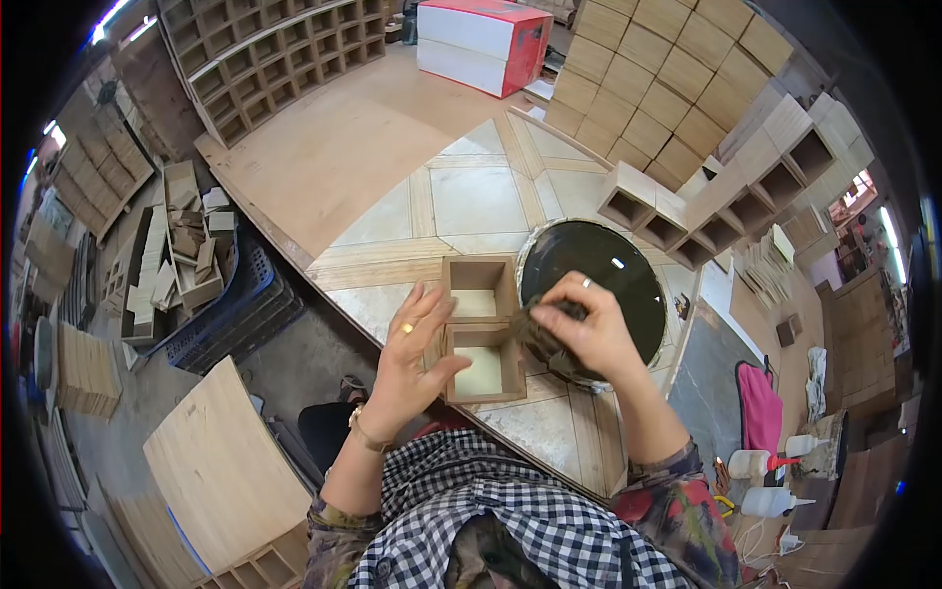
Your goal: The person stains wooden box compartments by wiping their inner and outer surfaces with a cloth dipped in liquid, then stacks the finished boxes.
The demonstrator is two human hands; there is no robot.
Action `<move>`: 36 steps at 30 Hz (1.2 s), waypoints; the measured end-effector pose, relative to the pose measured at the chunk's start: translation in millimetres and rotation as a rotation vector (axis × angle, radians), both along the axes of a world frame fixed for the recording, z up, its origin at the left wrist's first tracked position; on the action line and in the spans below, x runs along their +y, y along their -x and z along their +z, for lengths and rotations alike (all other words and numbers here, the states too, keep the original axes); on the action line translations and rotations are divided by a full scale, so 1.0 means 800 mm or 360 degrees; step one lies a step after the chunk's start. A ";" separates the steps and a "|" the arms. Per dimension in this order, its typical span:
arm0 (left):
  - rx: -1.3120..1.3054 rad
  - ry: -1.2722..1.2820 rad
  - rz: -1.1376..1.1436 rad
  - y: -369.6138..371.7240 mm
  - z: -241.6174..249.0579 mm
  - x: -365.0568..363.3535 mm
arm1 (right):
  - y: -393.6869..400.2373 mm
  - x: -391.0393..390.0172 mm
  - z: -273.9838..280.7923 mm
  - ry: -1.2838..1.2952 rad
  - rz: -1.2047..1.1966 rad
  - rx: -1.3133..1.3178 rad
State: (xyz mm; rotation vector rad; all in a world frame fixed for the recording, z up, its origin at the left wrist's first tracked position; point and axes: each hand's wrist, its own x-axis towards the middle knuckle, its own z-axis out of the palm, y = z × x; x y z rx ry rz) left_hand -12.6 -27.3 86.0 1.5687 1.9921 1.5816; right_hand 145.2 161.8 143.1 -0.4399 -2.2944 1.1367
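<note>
Two small square wooden boxes stand joined one behind the other, the far box (505, 284) and the near box (514, 365), open side up with pale bottoms. My left hand (407, 363) is at their left side, thumb and fingers apart, with fingertips over the left walls. A dark, wet-looking rag (543, 339) is pinched in my right hand (594, 329), between the boxes and a round tub (667, 312). Dark, shiny liquid (589, 260) fills the tub. My right fingers partly hide the rag.
On the right stands an L-shaped row of wooden boxes (721, 234). Stacked wood blocks (643, 83) and a red-white carton (466, 49) stand behind. White glue bottles (765, 502) and a pink cloth (758, 407) lie right. Blue crates (231, 314) sit on the floor, left.
</note>
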 end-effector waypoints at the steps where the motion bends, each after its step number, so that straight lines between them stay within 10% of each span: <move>1: -0.0095 -0.0035 0.0004 0.004 -0.010 -0.015 | 0.009 0.009 -0.004 0.0058 -0.0023 0.0046; 3: -0.0307 0.0086 -0.0131 0.002 -0.034 -0.034 | 0.031 0.018 0.004 0.0896 -0.0159 -0.0031; 13: -0.0232 0.0344 -0.0160 -0.031 -0.061 -0.028 | 0.159 -0.013 -0.010 -0.0377 -0.0115 -0.0487; 15: -0.0246 0.0284 -0.0125 -0.036 -0.058 -0.027 | 0.150 -0.032 0.003 0.0085 0.0120 -0.0804; 23: -0.0208 0.0213 -0.0149 -0.044 -0.065 -0.023 | 0.029 -0.057 0.000 -0.0141 0.0601 -0.0711; 36: -0.0026 0.0200 -0.0060 -0.038 -0.065 -0.012 | 0.071 -0.042 -0.010 -0.0361 -0.0123 -0.0436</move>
